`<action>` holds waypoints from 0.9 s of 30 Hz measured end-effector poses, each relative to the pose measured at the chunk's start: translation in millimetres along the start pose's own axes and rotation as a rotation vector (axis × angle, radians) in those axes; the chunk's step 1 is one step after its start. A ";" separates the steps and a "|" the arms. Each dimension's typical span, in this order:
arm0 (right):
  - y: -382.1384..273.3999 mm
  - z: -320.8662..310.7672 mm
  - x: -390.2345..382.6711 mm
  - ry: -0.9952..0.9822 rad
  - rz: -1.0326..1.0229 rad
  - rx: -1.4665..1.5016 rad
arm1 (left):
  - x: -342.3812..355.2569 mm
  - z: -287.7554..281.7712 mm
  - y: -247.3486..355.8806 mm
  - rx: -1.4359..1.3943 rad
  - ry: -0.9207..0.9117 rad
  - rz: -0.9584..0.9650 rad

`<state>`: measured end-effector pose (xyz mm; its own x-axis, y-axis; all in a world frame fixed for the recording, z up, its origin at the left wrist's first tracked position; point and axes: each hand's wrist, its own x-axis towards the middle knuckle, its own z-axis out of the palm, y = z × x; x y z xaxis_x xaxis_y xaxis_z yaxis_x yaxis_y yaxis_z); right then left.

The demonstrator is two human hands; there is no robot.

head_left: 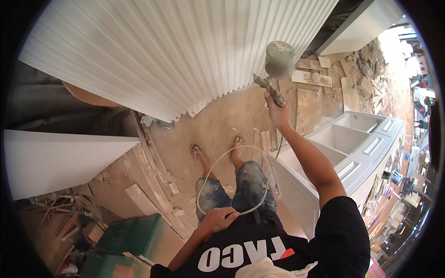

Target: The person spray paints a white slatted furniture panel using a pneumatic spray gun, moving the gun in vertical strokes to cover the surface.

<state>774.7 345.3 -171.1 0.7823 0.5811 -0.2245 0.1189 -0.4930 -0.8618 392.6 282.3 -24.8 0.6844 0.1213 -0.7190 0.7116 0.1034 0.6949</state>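
Note:
My right hand (279, 113) is wrapped round the handle of a spray gun (270, 90), reached out ahead and to the right. A round, paint-spattered cup (279, 48) sits at the gun's top, and its nozzle faces a large white ribbed panel (185, 51). From the gun's handle a pale air hose (267, 187) runs down and loops in front of my legs. At my waist, my left hand (218, 220) is closed on that hose. The panel spans the upper part of the view, its lower edge close to the dusty floor.
A white cabinet (320, 185) with open compartments stands on my right. Wood offcuts (313, 78) litter the floor ahead right. A second ribbed white panel (60, 162) stands at left, above a green box (130, 236) and a heap of scrap sticks (69, 211).

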 end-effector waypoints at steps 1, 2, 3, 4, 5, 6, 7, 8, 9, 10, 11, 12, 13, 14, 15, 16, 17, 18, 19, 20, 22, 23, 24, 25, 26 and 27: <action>15.6 6.1 4.4 -0.022 0.006 -0.016 | 5.1 5.3 -1.2 -0.016 0.011 -0.009; 31.4 11.8 8.0 -0.044 0.013 -0.032 | 9.7 10.3 -3.2 -0.032 0.020 -0.019; 41.4 15.8 10.7 -0.064 0.019 -0.050 | 14.3 15.1 -5.1 -0.049 0.028 -0.026; 51.6 20.3 12.2 -0.069 0.023 -0.074 | 18.1 19.2 -6.6 -0.065 0.032 -0.046; 61.9 25.9 12.3 -0.074 0.027 -0.097 | 21.0 22.4 -7.8 -0.080 0.036 -0.066; 70.4 30.9 15.0 -0.077 0.028 -0.120 | 25.7 25.1 -8.7 -0.094 0.041 -0.083; 78.9 35.0 17.0 -0.093 0.062 -0.158 | 29.0 28.7 -10.7 -0.096 0.041 -0.099; 87.2 39.1 18.3 -0.109 0.096 -0.197 | 31.0 32.8 -13.1 -0.097 0.040 -0.115; 96.2 45.5 20.0 -0.123 0.129 -0.231 | 32.6 34.4 -16.2 -0.093 0.040 -0.131; 110.9 53.6 22.1 -0.108 0.131 -0.264 | 33.6 35.7 -18.5 -0.105 0.042 -0.146; 128.2 62.9 23.9 -0.092 0.132 -0.297 | 33.9 36.4 -20.1 -0.117 0.043 -0.162; 137.2 69.4 24.0 -0.078 0.134 -0.333 | 35.0 38.2 -22.0 -0.131 0.044 -0.177; 145.9 74.5 24.6 -0.103 0.162 -0.363 | 36.1 38.9 -23.7 -0.142 0.044 -0.192; 154.1 79.3 25.0 -0.127 0.190 -0.392 | 36.8 39.0 -25.0 -0.152 0.043 -0.206; 160.1 84.7 25.6 -0.154 0.216 -0.422 | 38.5 39.6 -26.8 -0.165 0.045 -0.219; 165.5 90.6 25.6 -0.146 0.226 -0.455 | 39.6 39.8 -27.5 -0.184 0.043 -0.241; 170.2 96.9 25.4 -0.138 0.236 -0.487 | 40.3 39.7 -27.8 -0.202 0.041 -0.261; 175.6 102.3 23.8 -0.126 0.249 -0.518 | 40.3 39.3 -30.3 -0.216 0.035 -0.282; 180.2 106.8 24.1 -0.129 0.270 -0.534 | 40.6 41.2 -36.0 -0.222 0.055 -0.267; 183.3 110.2 25.7 -0.131 0.290 -0.548 | 40.3 44.4 -43.1 -0.226 0.075 -0.251; 185.7 108.9 22.6 -0.140 0.304 -0.540 | 36.0 46.5 -44.9 -0.227 0.082 -0.253; 184.9 105.8 21.0 -0.141 0.299 -0.514 | 34.1 45.2 -44.8 -0.219 0.068 -0.269; 177.1 103.5 24.7 -0.138 0.284 -0.485 | 32.1 40.6 -41.3 -0.207 0.059 -0.277; 169.1 99.5 23.1 -0.146 0.257 -0.468 | 27.4 40.3 -40.3 -0.197 0.070 -0.256; 157.0 91.2 20.3 -0.147 0.225 -0.449 | 22.2 40.2 -37.5 -0.185 0.082 -0.228; 144.9 82.4 16.8 -0.145 0.193 -0.431 | 17.4 39.4 -34.7 -0.170 0.092 -0.200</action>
<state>754.7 336.9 -337.2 0.7251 0.5220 -0.4491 0.2465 -0.8057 -0.5386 386.1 241.9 -62.0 0.5103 0.1705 -0.8429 0.7888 0.2978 0.5378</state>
